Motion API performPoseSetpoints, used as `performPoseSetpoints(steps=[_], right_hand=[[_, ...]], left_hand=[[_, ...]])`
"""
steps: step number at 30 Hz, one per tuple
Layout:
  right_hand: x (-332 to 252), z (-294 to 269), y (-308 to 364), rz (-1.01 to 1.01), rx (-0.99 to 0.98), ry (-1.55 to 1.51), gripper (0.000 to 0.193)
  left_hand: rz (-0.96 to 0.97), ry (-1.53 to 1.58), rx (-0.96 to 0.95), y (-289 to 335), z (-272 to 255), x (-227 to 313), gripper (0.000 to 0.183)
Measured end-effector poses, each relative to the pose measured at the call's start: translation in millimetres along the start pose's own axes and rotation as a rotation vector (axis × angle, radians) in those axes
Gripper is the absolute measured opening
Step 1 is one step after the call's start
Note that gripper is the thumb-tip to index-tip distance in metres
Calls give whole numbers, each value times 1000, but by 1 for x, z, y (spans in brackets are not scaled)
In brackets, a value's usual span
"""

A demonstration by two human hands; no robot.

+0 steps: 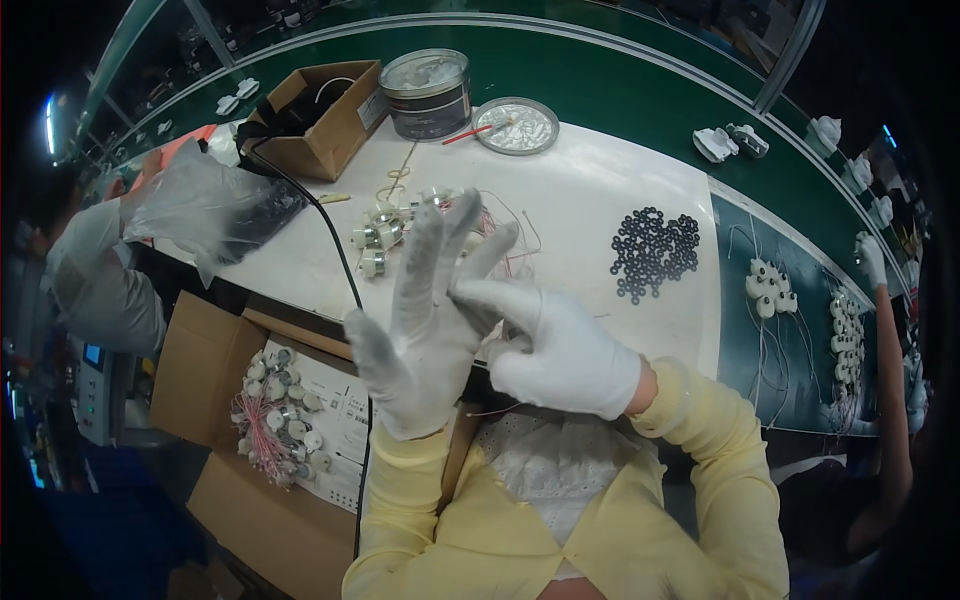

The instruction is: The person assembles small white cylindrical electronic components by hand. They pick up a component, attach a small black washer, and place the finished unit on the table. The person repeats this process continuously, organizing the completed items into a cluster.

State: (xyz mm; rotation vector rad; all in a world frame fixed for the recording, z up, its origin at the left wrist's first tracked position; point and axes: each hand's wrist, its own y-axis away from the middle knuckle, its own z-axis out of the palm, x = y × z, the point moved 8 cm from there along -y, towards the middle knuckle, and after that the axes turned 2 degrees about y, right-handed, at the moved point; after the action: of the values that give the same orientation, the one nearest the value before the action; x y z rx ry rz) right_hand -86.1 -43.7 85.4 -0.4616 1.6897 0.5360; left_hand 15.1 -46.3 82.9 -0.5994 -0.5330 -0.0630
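Both my hands wear white gloves and are raised together over the near edge of the white table. My left hand (422, 330) is palm up, its fingers spread and the glove smudged grey. My right hand (565, 345) is closed, its bent fingers pressed against the little-finger side of my left hand. What lies between its fingertips, if anything, is hidden. Just beyond my left hand, partly covered by it, lie several small round metal-and-white parts (376, 236) with pink wires. To the right, many small black rings (655, 252) are spread on the table (580, 190).
A tin (426, 100) stands at the back beside a lid (545, 142) of pale paste with a red-handled brush (470, 133). A small cardboard box (340, 130) holds black items. Wired parts (285, 410) lie in an open carton (260, 520). A black cable (335, 235) crosses the left side. Other people work at both sides.
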Motion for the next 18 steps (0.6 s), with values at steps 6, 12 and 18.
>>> performPoseSetpoints(steps=[6, 12, 18], right_hand=[[-9, -4, -1, -371, 65, 342, 69], [-1, -46, 6, -121, 55, -626, 74], [22, -77, 1, -42, 129, -1240, 51]], left_hand=[[-43, -183, 138, -5, -13, -5, 92], [384, -889, 37, -13, 6, 15, 70], [312, -1586, -237, 7, 95, 2, 43]])
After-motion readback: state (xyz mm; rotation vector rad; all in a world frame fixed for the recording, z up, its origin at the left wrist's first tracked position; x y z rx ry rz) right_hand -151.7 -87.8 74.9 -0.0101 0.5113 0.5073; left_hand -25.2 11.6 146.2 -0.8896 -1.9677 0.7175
